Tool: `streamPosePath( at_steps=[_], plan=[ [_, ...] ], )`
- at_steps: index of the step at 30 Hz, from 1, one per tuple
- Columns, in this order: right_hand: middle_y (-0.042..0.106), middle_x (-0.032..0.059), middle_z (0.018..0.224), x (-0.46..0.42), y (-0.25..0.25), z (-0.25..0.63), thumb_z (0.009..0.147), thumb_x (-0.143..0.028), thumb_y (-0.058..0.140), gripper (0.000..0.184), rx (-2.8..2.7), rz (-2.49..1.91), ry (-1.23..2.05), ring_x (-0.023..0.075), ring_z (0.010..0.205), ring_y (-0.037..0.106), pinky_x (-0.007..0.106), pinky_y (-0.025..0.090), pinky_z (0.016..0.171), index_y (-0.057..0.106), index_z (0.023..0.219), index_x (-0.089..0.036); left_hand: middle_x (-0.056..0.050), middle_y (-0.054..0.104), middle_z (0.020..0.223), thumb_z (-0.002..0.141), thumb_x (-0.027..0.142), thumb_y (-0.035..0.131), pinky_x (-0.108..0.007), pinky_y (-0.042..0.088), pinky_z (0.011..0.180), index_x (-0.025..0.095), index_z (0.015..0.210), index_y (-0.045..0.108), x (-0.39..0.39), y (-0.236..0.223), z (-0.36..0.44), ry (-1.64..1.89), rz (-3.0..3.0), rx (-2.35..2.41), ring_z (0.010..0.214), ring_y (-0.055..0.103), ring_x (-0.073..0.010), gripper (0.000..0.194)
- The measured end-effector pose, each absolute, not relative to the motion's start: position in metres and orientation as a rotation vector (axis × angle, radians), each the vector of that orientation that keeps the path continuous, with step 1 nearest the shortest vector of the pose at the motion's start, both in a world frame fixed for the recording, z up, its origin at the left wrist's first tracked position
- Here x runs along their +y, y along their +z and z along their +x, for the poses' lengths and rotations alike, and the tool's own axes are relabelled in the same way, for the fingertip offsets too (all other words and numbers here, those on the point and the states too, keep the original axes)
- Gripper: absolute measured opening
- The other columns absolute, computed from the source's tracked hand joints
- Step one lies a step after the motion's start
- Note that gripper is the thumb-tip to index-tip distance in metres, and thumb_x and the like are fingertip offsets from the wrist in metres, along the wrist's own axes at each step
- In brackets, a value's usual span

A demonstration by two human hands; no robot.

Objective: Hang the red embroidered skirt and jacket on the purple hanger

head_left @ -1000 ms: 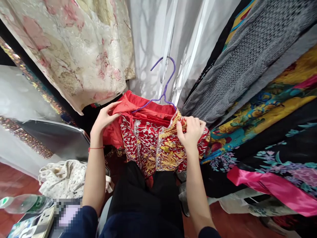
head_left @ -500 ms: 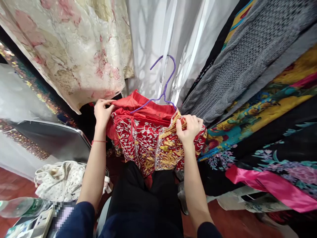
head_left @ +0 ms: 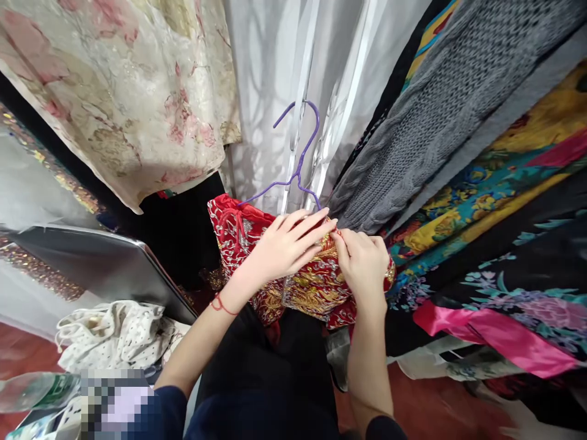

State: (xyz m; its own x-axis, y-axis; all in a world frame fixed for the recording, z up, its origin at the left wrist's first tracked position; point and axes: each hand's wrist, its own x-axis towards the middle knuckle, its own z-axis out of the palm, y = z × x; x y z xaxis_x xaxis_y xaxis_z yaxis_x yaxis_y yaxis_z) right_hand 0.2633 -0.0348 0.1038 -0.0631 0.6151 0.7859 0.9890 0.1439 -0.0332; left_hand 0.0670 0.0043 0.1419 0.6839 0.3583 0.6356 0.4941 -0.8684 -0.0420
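- Left hand (head_left: 285, 245) has swung toward three o'clock, fingers outstretched — grip unclear.
- Right hand (head_left: 365, 261) pinches the gold-embroidered red cloth garment (head_left: 308, 289), dead centre.
- Tugging could slip it off the thin purple hanger (head_left: 297, 173) at twelve.

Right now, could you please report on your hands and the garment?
Left hand outstretched across red garment, covering part. Right hand gripping its upper edge. Purple hanger protruding above.

Ref purple hanger (head_left: 299, 175): narrow gap L of its top, up to floral cloth (head_left: 151, 91); grey knit (head_left: 440, 116) blocks R; white curtain (head_left: 259, 67) behind; below, L grip (head_left: 288, 244) & R grip (head_left: 364, 263) crowd red garment (head_left: 305, 293).
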Motion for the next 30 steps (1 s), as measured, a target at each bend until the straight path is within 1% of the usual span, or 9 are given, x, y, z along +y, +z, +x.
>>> streamPosePath(
  at_steps=[2,5,11,16,20,23,26,28,30],
  plan=[
    [0.065,-0.0003,0.066,-0.047,0.104,0.276,0.106,-0.038,0.038,0.040,-1.787,-1.526,-0.684,0.0156,0.065,0.053,0.031,0.031,0.070,0.059,0.076,-0.021,-0.009,0.050,0.153,0.102,0.044,0.039,-0.040,0.040,0.105,0.022,0.148,0.048,0.007,0.133,0.078,-0.883,-2.634,-0.712,0.125,0.051,-0.0268,0.052],
    [0.068,0.0006,0.070,-0.062,0.100,0.288,0.106,-0.040,0.037,0.041,-1.747,-1.521,-0.674,0.0152,0.065,0.055,0.029,0.033,0.069,0.062,0.080,-0.020,-0.013,0.054,0.148,0.100,0.051,0.041,-0.039,0.042,0.101,0.017,0.149,0.046,0.012,0.125,0.082,-0.873,-2.548,-0.746,0.116,0.052,-0.0267,0.060],
    [0.069,0.0025,0.069,-0.087,0.101,0.286,0.105,-0.040,0.038,0.043,-1.734,-1.574,-0.637,0.0148,0.063,0.057,0.028,0.034,0.067,0.065,0.080,-0.019,-0.013,0.059,0.140,0.095,0.050,0.053,-0.036,0.045,0.089,0.025,0.135,0.061,0.009,0.122,0.079,-0.949,-2.439,-0.726,0.105,0.056,-0.0247,0.048],
    [0.058,0.0010,0.054,-0.114,0.091,0.291,0.105,-0.041,0.038,0.047,-1.618,-1.706,-0.727,0.0132,0.051,0.048,0.026,0.029,0.057,0.063,0.072,-0.018,-0.013,0.062,0.134,0.094,0.053,0.053,-0.036,0.046,0.082,0.021,0.117,0.069,0.004,0.113,0.081,-1.101,-2.380,-0.813,0.098,0.058,-0.0247,0.042],
    [0.049,0.0007,0.047,-0.137,0.067,0.286,0.105,-0.045,0.033,0.055,-1.484,-1.938,-0.854,0.0116,0.044,0.039,0.026,0.019,0.050,0.060,0.067,-0.017,-0.014,0.060,0.138,0.097,0.048,0.051,-0.036,0.046,0.086,0.019,0.118,0.066,0.001,0.102,0.089,-1.199,-2.389,-0.864,0.104,0.058,-0.0251,0.039],
    [0.046,-0.0003,0.046,-0.150,0.051,0.281,0.105,-0.047,0.029,0.058,-1.440,-2.034,-0.800,0.0103,0.043,0.035,0.024,0.017,0.049,0.062,0.070,-0.016,-0.013,0.056,0.144,0.097,0.045,0.052,-0.038,0.046,0.090,0.020,0.119,0.065,-0.002,0.097,0.093,-1.256,-2.379,-0.923,0.111,0.055,-0.0270,0.036],
    [0.040,-0.0024,0.046,-0.161,0.050,0.283,0.104,-0.049,0.033,0.056,-1.308,-2.033,-0.739,0.0093,0.043,0.029,0.025,0.018,0.050,0.061,0.068,-0.016,-0.013,0.054,0.146,0.096,0.044,0.053,-0.042,0.046,0.091,0.022,0.121,0.064,-0.004,0.096,0.095,-1.244,-2.381,-0.975,0.113,0.054,-0.0293,0.035],
    [0.037,-0.0036,0.047,-0.171,0.060,0.284,0.101,-0.050,0.040,0.053,-1.169,-1.966,-0.699,0.0089,0.044,0.027,0.026,0.019,0.050,0.056,0.063,-0.018,-0.013,0.054,0.145,0.095,0.043,0.054,-0.045,0.047,0.090,0.022,0.120,0.064,-0.003,0.096,0.099,-1.233,-2.387,-0.996,0.112,0.054,-0.0306,0.034],
    [0.032,-0.0047,0.048,-0.181,0.076,0.279,0.099,-0.049,0.046,0.052,-0.979,-1.839,-0.664,0.0090,0.045,0.026,0.028,0.021,0.050,0.044,0.056,-0.020,-0.015,0.055,0.144,0.095,0.040,0.056,-0.047,0.048,0.090,0.021,0.119,0.065,0.001,0.095,0.107,-1.251,-2.389,-1.022,0.112,0.055,-0.0319,0.033]
  ],
)
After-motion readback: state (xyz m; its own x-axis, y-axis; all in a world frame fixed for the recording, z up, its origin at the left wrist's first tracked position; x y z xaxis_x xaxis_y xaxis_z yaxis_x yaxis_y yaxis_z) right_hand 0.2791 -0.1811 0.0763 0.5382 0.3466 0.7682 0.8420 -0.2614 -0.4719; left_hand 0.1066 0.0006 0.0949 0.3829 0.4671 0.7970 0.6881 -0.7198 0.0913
